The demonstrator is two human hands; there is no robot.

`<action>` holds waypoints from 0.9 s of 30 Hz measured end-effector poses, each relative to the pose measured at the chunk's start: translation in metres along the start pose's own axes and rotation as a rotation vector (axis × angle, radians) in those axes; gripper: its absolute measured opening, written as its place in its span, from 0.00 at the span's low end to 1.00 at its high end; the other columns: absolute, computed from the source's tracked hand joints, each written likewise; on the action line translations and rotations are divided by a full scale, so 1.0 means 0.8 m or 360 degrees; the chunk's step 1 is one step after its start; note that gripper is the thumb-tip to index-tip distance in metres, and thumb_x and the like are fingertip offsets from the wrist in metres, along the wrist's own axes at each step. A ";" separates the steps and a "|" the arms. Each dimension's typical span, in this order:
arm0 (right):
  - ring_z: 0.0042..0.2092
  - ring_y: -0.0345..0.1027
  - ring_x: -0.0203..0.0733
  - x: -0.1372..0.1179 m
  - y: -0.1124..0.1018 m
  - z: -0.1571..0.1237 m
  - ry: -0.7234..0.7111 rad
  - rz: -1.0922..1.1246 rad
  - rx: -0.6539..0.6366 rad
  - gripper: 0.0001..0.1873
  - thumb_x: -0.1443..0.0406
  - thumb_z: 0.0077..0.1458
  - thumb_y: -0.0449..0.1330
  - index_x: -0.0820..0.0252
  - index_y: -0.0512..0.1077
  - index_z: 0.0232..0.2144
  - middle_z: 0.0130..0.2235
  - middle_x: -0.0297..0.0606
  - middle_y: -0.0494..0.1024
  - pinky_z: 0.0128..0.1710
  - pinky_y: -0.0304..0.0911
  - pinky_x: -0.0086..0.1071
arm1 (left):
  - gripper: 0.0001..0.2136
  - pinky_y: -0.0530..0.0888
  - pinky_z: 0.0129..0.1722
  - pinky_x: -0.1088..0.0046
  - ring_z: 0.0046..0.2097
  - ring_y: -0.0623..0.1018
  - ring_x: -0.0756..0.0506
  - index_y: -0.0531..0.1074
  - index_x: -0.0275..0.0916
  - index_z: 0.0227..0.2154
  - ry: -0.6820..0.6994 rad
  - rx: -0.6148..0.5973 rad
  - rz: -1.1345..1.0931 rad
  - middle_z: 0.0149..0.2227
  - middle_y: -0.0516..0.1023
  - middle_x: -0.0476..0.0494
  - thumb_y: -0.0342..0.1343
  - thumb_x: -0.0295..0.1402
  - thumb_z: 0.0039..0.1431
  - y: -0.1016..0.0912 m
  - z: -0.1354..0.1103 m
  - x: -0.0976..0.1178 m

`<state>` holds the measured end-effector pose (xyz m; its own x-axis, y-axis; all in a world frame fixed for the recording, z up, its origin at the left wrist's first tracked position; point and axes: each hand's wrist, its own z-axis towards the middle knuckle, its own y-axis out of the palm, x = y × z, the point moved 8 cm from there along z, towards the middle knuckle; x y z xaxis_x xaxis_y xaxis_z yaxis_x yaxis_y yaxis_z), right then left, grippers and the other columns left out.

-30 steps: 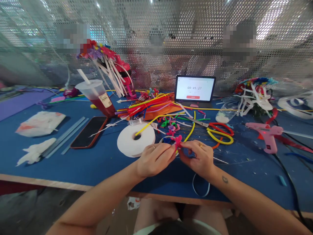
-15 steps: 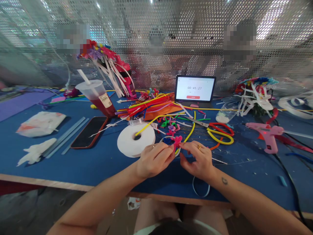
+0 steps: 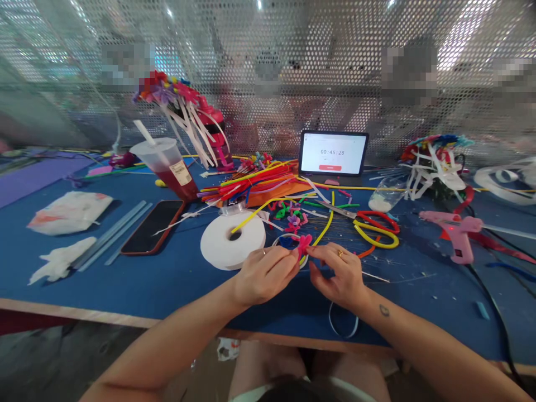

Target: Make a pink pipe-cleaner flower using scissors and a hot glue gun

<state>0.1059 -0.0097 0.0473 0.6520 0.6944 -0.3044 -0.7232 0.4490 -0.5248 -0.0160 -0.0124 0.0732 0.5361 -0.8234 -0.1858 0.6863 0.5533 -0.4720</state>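
Left hand (image 3: 264,274): grip pinched closed on a pink fuzzy flower (image 3: 305,242), which sits between the two hands above the counter (image 3: 176,290); right hand (image 3: 341,276): grip parted, thumb away from forefinger, that fingertip at the petals, contact too small to confirm. Chief risk: a slack left pinch or one-sided push could twist the flower or bend a petal out of shape. Beyond: yellow fuzzy stem (image 3: 329,223) and scissors (image 3: 353,214), close enough for a stray right-hand swing to snag or shove them.
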 end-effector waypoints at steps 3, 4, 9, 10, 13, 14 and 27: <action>0.30 0.70 0.35 0.004 0.001 0.000 0.0052 0.0023 -0.0019 0.13 0.72 0.50 0.55 0.57 0.68 0.40 0.29 0.34 0.77 0.29 0.68 0.28 | 0.05 0.69 0.25 0.80 0.25 0.74 0.54 0.70 0.35 0.31 0.0061 0.0008 0.0036 0.22 0.73 0.53 0.60 0.25 0.51 0.000 0.000 0.003; 0.30 0.70 0.35 0.004 0.001 0.000 0.0059 0.0023 -0.0015 0.13 0.72 0.50 0.56 0.57 0.68 0.40 0.29 0.34 0.77 0.28 0.68 0.28 | 0.05 0.69 0.25 0.80 0.25 0.74 0.54 0.70 0.35 0.31 0.0076 0.0011 0.0044 0.22 0.73 0.53 0.60 0.25 0.50 0.000 0.000 0.004; 0.29 0.70 0.34 0.001 0.002 0.002 0.0018 -0.0028 0.0034 0.12 0.73 0.50 0.58 0.57 0.68 0.38 0.29 0.33 0.77 0.28 0.67 0.27 | 0.06 0.69 0.25 0.80 0.25 0.74 0.54 0.69 0.35 0.31 0.0068 0.0033 0.0045 0.22 0.72 0.53 0.60 0.24 0.50 0.001 -0.001 0.003; 0.29 0.70 0.34 0.001 0.003 0.002 0.0007 -0.0036 0.0036 0.13 0.73 0.49 0.58 0.57 0.68 0.38 0.29 0.33 0.77 0.28 0.67 0.27 | 0.06 0.69 0.25 0.79 0.25 0.75 0.54 0.69 0.35 0.30 0.0064 0.0033 0.0043 0.22 0.72 0.53 0.60 0.24 0.50 0.001 -0.002 0.003; 0.29 0.70 0.34 0.000 0.003 0.001 -0.0013 -0.0043 0.0042 0.13 0.73 0.49 0.59 0.57 0.68 0.39 0.30 0.34 0.77 0.29 0.67 0.28 | 0.05 0.68 0.25 0.79 0.26 0.75 0.54 0.69 0.35 0.31 0.0061 0.0012 0.0031 0.22 0.72 0.52 0.60 0.24 0.50 0.003 -0.002 0.003; 0.29 0.70 0.34 0.000 0.003 0.001 -0.0014 -0.0043 0.0046 0.13 0.74 0.49 0.59 0.57 0.68 0.39 0.30 0.34 0.77 0.29 0.67 0.28 | 0.05 0.68 0.25 0.79 0.26 0.75 0.54 0.69 0.34 0.31 0.0058 0.0007 0.0029 0.22 0.72 0.52 0.60 0.24 0.50 0.003 -0.002 0.004; 0.25 0.66 0.31 0.005 -0.004 0.005 0.0072 -0.0061 0.0096 0.09 0.72 0.50 0.60 0.58 0.69 0.35 0.25 0.31 0.75 0.24 0.63 0.24 | 0.08 0.71 0.29 0.78 0.28 0.76 0.53 0.72 0.34 0.35 0.0001 -0.0018 -0.0016 0.27 0.77 0.48 0.60 0.26 0.50 0.004 -0.004 0.001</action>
<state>0.1096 -0.0061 0.0510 0.6879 0.6508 -0.3213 -0.7092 0.5086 -0.4882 -0.0145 -0.0115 0.0688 0.5291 -0.8289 -0.1816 0.6860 0.5438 -0.4835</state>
